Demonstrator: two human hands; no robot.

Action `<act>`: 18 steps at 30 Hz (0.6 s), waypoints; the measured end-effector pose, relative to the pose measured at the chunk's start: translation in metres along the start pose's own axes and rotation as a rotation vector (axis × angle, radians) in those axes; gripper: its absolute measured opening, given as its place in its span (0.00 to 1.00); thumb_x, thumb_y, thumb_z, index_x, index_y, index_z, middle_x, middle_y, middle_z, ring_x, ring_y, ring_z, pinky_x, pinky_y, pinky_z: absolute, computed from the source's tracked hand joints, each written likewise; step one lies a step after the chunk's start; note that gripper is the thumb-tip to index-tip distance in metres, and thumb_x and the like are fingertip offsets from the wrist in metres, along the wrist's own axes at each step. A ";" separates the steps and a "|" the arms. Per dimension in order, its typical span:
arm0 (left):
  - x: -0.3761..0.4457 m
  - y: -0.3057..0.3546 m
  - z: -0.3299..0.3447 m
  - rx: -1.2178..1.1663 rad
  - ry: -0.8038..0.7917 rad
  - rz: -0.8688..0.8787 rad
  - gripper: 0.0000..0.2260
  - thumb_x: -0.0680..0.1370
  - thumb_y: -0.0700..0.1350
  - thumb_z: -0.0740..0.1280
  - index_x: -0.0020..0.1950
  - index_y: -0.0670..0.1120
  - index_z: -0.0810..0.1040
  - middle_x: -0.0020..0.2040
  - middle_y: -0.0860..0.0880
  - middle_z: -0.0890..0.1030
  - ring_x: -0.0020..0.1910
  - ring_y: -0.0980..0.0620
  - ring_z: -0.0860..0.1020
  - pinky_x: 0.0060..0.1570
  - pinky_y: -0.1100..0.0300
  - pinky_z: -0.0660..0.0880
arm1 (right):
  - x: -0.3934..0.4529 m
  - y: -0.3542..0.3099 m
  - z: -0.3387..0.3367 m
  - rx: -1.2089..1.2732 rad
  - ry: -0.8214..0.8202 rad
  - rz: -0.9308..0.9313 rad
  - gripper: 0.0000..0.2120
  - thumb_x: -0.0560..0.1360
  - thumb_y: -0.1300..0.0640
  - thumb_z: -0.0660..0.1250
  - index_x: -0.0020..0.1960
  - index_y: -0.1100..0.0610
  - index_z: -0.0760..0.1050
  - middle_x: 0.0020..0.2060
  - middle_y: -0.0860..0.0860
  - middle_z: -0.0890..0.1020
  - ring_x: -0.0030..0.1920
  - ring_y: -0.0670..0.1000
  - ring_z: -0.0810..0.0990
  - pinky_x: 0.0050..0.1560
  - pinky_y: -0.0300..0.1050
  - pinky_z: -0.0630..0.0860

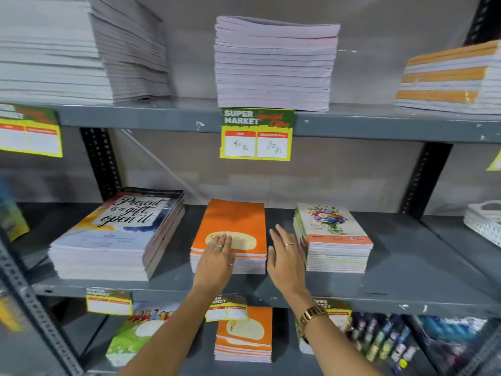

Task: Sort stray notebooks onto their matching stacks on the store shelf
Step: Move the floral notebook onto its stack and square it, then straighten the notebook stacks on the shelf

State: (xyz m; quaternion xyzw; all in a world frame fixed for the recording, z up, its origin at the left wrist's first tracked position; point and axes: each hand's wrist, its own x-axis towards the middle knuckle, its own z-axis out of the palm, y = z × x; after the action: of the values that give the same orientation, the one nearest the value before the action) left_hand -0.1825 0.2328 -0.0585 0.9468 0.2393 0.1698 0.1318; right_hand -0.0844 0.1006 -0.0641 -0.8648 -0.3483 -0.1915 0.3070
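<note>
Three notebook stacks stand on the grey middle shelf. A stack with orange covers is in the centre. My left hand lies flat on its front left corner, fingers spread, holding nothing. My right hand hovers open, edge-on, in the gap to the right of the orange stack. To its right is a stack with a flower-vase cover. On the left is a larger stack whose cover reads "Present is a gift, open it".
The upper shelf carries tall pale stacks, an orange-striped stack and a yellow price tag. The lower shelf holds another orange stack, a green-covered stack and dark packets. A white basket sits far right.
</note>
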 end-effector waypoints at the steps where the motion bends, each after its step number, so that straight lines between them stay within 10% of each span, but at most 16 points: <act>1: 0.000 -0.006 -0.002 0.029 -0.006 0.016 0.22 0.82 0.47 0.52 0.75 0.41 0.56 0.76 0.43 0.60 0.76 0.46 0.55 0.75 0.53 0.55 | 0.000 -0.006 0.003 0.015 -0.083 -0.008 0.19 0.79 0.56 0.57 0.70 0.58 0.69 0.71 0.54 0.69 0.71 0.58 0.67 0.66 0.51 0.72; 7: 0.003 -0.036 -0.010 0.207 -0.087 -0.011 0.25 0.82 0.51 0.48 0.75 0.41 0.50 0.78 0.43 0.53 0.77 0.46 0.49 0.76 0.51 0.46 | 0.001 -0.024 0.015 -0.089 -0.409 -0.119 0.24 0.81 0.52 0.53 0.76 0.55 0.56 0.77 0.50 0.57 0.76 0.52 0.54 0.74 0.46 0.59; 18: 0.003 -0.051 -0.009 0.307 -0.068 0.082 0.27 0.80 0.41 0.56 0.76 0.42 0.49 0.78 0.45 0.54 0.77 0.49 0.51 0.76 0.56 0.46 | 0.006 -0.019 0.020 -0.096 -0.415 -0.087 0.22 0.82 0.54 0.52 0.75 0.54 0.58 0.75 0.47 0.61 0.76 0.47 0.55 0.75 0.42 0.56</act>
State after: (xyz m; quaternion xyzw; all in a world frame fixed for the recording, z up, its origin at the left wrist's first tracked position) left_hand -0.2043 0.2792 -0.0667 0.9701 0.2188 0.1044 -0.0133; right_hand -0.0917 0.1279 -0.0678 -0.8834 -0.4314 -0.0389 0.1785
